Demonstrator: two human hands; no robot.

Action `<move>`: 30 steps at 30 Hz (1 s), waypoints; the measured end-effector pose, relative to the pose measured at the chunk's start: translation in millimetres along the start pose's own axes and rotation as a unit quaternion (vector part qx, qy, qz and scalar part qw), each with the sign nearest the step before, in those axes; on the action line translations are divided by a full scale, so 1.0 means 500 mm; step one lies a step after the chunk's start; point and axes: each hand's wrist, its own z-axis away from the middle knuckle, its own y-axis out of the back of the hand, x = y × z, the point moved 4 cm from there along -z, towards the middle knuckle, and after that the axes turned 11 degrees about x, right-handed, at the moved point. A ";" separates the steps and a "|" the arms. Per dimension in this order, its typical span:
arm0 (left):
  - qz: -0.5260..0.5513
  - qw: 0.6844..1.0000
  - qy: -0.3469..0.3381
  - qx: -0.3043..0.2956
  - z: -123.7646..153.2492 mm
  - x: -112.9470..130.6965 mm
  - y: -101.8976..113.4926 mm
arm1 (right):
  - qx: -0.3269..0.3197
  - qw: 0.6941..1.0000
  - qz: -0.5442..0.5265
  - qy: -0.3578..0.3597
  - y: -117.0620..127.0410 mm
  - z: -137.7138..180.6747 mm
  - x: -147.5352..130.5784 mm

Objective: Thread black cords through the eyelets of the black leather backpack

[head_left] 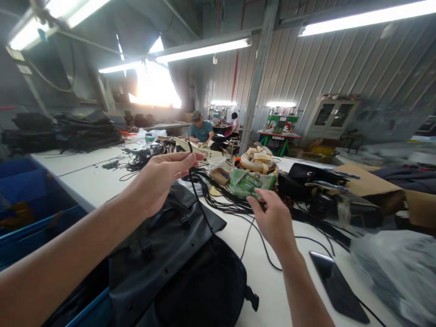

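My left hand (155,181) is closed, pinching a thin black cord (201,206) between thumb and fingertips. The cord stands up a little above the fingers and runs down to a black bag (177,245) below. Part of the bag lies on the white table, with its dark, rounded part turned toward me and a black buckle (251,298) at its lower right. My right hand (273,220) hovers over the table right of the bag. Its thumb and forefinger are slightly apart, and nothing shows between them.
Loose black cords (225,202) cross the white table (272,295). Beyond them are a green packet (250,181) and coiled beige webbing (259,160). A phone (337,286) and clear plastic bag (398,272) lie right. Blue bins (23,181) stand left. Two people sit farther back.
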 end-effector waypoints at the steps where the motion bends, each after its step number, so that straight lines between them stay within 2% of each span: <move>1: 0.008 1.000 0.014 0.000 0.009 -0.019 0.004 | -0.051 0.997 -0.050 -0.011 -0.021 0.018 -0.024; 2: 0.017 1.000 0.023 -0.007 0.019 -0.035 0.002 | -0.126 0.984 -0.122 -0.040 -0.047 0.040 -0.055; 4: 0.028 0.998 0.046 -0.031 0.042 -0.058 -0.014 | -0.280 0.918 -0.265 -0.096 -0.101 0.084 -0.133; 5: 0.029 0.997 0.059 -0.043 0.053 -0.065 -0.024 | -0.318 0.887 -0.318 -0.105 -0.121 0.099 -0.170; 7: 0.023 0.994 0.079 -0.065 0.070 -0.070 -0.038 | -0.331 0.861 -0.373 -0.100 -0.150 0.113 -0.222; 9: 0.004 0.994 0.074 -0.086 0.083 -0.070 -0.033 | -0.314 0.866 -0.377 -0.097 -0.166 0.114 -0.238; 11: -0.050 0.995 0.027 -0.079 0.102 -0.079 0.000 | -0.302 0.879 -0.352 -0.111 -0.173 0.113 -0.223; 13: -0.156 0.987 -0.048 -0.016 0.144 -0.111 0.061 | -0.272 0.898 -0.319 -0.134 -0.169 0.110 -0.188; 14: -0.226 0.970 -0.080 0.035 0.177 -0.139 0.098 | -0.246 0.907 -0.308 -0.147 -0.163 0.108 -0.167; 16: -0.376 0.905 -0.160 0.118 0.271 -0.211 0.167 | -0.193 0.918 -0.300 -0.172 -0.146 0.103 -0.126; 18: -0.492 0.839 -0.171 0.157 0.380 -0.305 0.223 | -0.176 0.920 -0.296 -0.187 -0.130 0.104 -0.095; 20: -0.560 0.797 -0.125 0.187 0.478 -0.398 0.269 | -0.223 0.922 -0.264 -0.173 -0.123 0.115 -0.080; 22: -0.597 0.767 -0.097 0.213 0.547 -0.466 0.295 | -0.330 0.913 -0.210 -0.118 -0.129 0.145 -0.084; 24: -0.613 0.756 -0.104 0.206 0.578 -0.504 0.300 | -0.466 0.870 -0.153 -0.050 -0.147 0.198 -0.094; 26: -0.619 0.750 -0.131 0.194 0.577 -0.513 0.296 | -0.559 0.823 -0.107 0.001 -0.170 0.258 -0.098; 27: -0.621 0.746 -0.145 0.191 0.568 -0.509 0.295 | -0.577 0.812 -0.087 0.020 -0.183 0.285 -0.098; 30: -0.626 0.733 -0.183 0.193 0.534 -0.479 0.298 | -0.556 0.826 -0.045 0.082 -0.218 0.339 -0.095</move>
